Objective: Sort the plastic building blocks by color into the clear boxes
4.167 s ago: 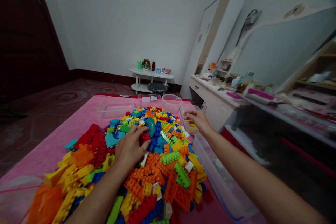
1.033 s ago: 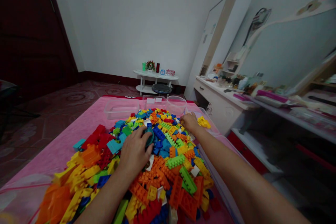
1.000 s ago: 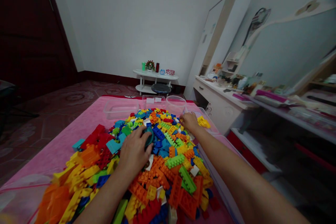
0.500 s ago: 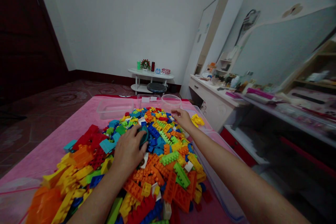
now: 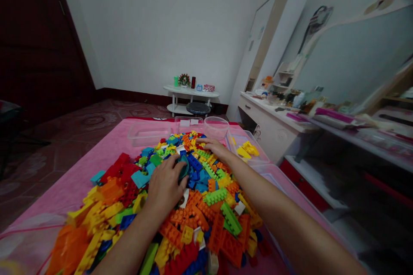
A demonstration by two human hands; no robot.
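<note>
A large heap of colourful plastic building blocks [image 5: 206, 197] covers the middle of a pink-covered table [image 5: 64, 189]. My left hand [image 5: 167, 180] rests over the heap, its fingers curled round a dark teal curved block [image 5: 183, 168]. The underside of that block is hidden. My right hand [image 5: 214, 146] reaches across to the far part of the heap, its fingers stretched to the left over small yellow, red and orange blocks. Nothing shows in its fingers. Beside the right forearm, several yellow blocks [image 5: 248, 149] lie in a clear tray [image 5: 263, 157].
Along the far edge of the table stand a clear rectangular box [image 5: 150, 141], another clear box with white labels [image 5: 189, 125] and a clear round tub [image 5: 217, 126]. Another clear container [image 5: 297, 189] lies on the right. A white dresser [image 5: 274, 116] stands beyond it.
My right hand has moved left over the far part of the heap, away from the tray side. My left hand stays on the teal block. The view has shifted slightly.
</note>
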